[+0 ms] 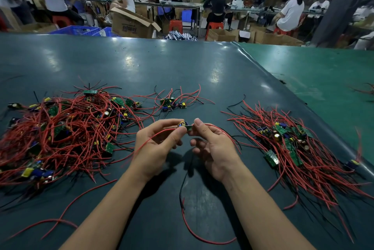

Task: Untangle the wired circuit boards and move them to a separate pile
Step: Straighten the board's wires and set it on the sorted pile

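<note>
Fingers: I see my left hand [156, 144] pinching one end of a small circuit board [185, 125] between thumb and forefinger, the other fingers loosely curled. My right hand [212, 146] pinches the opposite end the same way, with its lower fingers hanging free and holding nothing.

Board: it is held above the table [182, 63], roughly midway between the two big heaps, and looks free of both.

Its wires: a red lead [149, 140] arcs from the board across my left palm. Another red lead and a black one [228, 135] run from the board over the back of my right hand. I cannot tell whether the long black and red wire [183, 195] on the table below the board belongs to it.

Tangled pile [64, 132]: left of the board, a dense heap of boards and red wire.

Sorted pile [291, 144]: right of the board, with wires fanned more evenly.

Small cluster [172, 104]: a few boards just beyond the held board.

Risk, snag: if I carry the board right while a trailing lead is caught under something, the pull could strain a solder joint or slip the board from my pinch.

Risk, re-tangle: dropping it carelessly could lace its leads through the sorted wires.

Risk, drag: a low sweep could rake loose wires along.
</note>
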Demonstrator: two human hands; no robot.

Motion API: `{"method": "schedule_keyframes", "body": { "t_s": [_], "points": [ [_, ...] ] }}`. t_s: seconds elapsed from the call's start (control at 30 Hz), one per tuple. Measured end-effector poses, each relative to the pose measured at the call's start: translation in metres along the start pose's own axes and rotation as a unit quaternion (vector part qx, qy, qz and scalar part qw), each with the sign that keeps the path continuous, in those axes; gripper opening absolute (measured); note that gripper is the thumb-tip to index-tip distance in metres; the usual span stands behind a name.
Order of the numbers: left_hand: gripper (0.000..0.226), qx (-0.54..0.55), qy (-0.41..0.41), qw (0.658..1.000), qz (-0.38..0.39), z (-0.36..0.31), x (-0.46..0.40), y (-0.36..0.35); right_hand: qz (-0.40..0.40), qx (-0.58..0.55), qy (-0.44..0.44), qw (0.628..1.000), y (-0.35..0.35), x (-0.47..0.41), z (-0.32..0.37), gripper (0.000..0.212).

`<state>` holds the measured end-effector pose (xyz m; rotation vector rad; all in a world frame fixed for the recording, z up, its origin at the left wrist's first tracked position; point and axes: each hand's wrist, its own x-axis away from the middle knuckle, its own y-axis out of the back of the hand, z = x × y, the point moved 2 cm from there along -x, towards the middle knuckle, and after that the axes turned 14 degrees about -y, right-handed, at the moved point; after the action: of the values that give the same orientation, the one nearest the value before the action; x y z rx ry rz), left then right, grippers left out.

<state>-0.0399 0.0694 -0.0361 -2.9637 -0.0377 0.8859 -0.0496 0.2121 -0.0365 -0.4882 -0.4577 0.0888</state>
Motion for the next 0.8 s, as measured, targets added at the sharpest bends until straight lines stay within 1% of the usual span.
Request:
{"method": "schedule_keyframes", "body": {
  "t_s": [0.07, 0.13, 0.17, 0.23, 0.3, 0.4, 0.53, 0.57, 0.63, 0.7, 0.77, 0.8],
  "points": [
    [0.027, 0.038, 0.027, 0.999, -0.009, 0.003, -0.001, 0.000, 0.002, -0.009, 0.007, 1.000, 0.002, 0.000, 0.002, 0.017],
    [0.027, 0.063, 0.055, 0.996, -0.023, 0.007, -0.003, 0.000, 0.002, 0.008, 0.023, 1.000, 0.001, 0.001, 0.003, 0.010],
    [0.026, 0.069, 0.065, 0.995, -0.028, 0.009, -0.003, 0.001, -0.001, 0.035, 0.037, 0.999, 0.001, 0.002, 0.002, 0.006],
    [0.020, 0.051, 0.068, 0.996, -0.030, 0.012, -0.004, 0.003, -0.011, 0.106, 0.068, 0.992, -0.001, 0.003, 0.001, 0.006],
    [0.017, 0.031, 0.058, 0.998, -0.025, 0.012, -0.004, 0.005, -0.007, 0.128, 0.073, 0.989, -0.003, 0.004, -0.001, 0.006],
    [0.016, 0.037, 0.052, 0.998, -0.023, 0.011, -0.002, 0.004, 0.000, 0.122, 0.088, 0.989, -0.006, 0.007, 0.003, 0.008],
    [0.011, 0.033, 0.074, 0.997, -0.014, 0.014, -0.002, 0.003, -0.028, 0.039, 0.177, 0.983, -0.003, 0.014, 0.019, 0.013],
    [0.010, 0.029, 0.077, 0.997, -0.010, 0.014, -0.002, 0.004, -0.031, 0.017, 0.188, 0.982, -0.004, 0.014, 0.025, 0.013],
    [0.008, 0.022, 0.082, 0.996, -0.012, 0.015, -0.002, 0.003, -0.040, -0.036, 0.174, 0.983, -0.011, 0.006, 0.040, 0.015],
    [0.007, 0.025, 0.082, 0.996, -0.025, 0.017, -0.003, 0.003, -0.060, -0.101, 0.137, 0.984, -0.021, -0.013, 0.056, 0.014],
    [0.008, 0.028, 0.078, 0.996, -0.035, 0.017, -0.004, 0.004, -0.036, -0.119, 0.059, 0.990, -0.033, -0.032, 0.066, 0.009],
    [0.008, 0.029, 0.077, 0.996, -0.038, 0.017, -0.004, 0.004, -0.021, -0.096, 0.006, 0.995, -0.038, -0.039, 0.065, 0.007]
  ]
}}
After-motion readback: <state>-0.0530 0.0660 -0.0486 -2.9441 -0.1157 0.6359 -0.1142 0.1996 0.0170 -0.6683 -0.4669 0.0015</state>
